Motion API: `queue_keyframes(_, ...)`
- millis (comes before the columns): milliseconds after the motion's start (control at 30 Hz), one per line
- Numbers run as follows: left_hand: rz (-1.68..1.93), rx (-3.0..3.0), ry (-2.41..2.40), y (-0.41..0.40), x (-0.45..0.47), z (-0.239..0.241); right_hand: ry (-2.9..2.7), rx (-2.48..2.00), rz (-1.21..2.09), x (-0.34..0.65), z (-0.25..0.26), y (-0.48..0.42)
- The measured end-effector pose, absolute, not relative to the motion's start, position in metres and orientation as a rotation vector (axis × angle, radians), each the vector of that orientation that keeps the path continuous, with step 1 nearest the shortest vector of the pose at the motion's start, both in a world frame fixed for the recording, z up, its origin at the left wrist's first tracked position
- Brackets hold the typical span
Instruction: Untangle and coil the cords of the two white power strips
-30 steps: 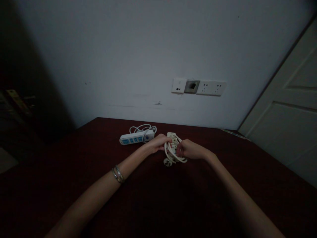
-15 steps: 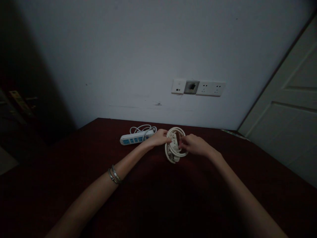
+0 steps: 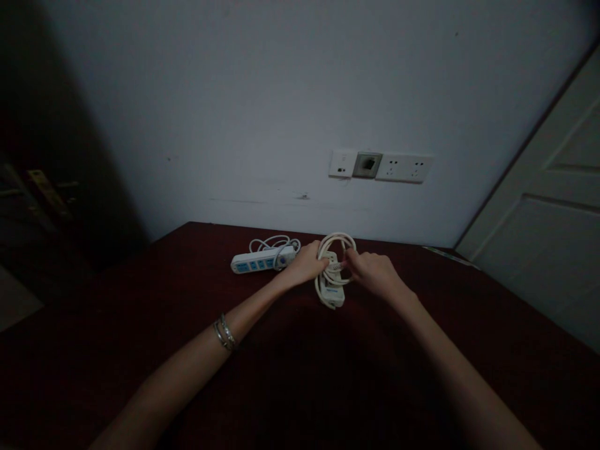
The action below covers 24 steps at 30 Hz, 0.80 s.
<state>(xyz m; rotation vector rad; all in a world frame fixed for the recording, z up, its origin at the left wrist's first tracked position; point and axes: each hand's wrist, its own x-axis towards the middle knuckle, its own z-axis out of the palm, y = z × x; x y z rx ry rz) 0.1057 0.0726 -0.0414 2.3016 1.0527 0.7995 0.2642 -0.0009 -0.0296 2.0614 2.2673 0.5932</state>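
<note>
A cream power strip with its cord coiled around it [image 3: 332,284] stands tilted on the dark red table [image 3: 300,375], held between both hands. My left hand [image 3: 307,265] is closed on the left side of the coil. My right hand [image 3: 370,272] is closed on the right side, pinching the cord loops near the top. Bracelets sit on my left wrist.
A white power strip with blue sockets [image 3: 262,260] and its looped cord lies just left of my left hand. Wall sockets [image 3: 380,166] are mounted on the grey wall above. A white door [image 3: 553,237] stands at the right. Dark furniture fills the left edge.
The cream bundle was lifted from lying flat to upright, its cord loop now raised at the top. Both hands moved slightly farther away, still on it.
</note>
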Motion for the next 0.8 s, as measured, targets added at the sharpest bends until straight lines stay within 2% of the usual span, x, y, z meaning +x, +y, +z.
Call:
queue_keyframes(367, 0.748, 2.46, 1.222, 0.061, 0.106, -0.039, 2.168, 2.173, 0.692, 0.25, -0.032, -0.003)
queue_keyframes(800, 0.538, 2.508, 1.139, 0.074, 0.098, -0.045, 2.14, 2.156, 0.683, 0.246, -0.025, -0.007)
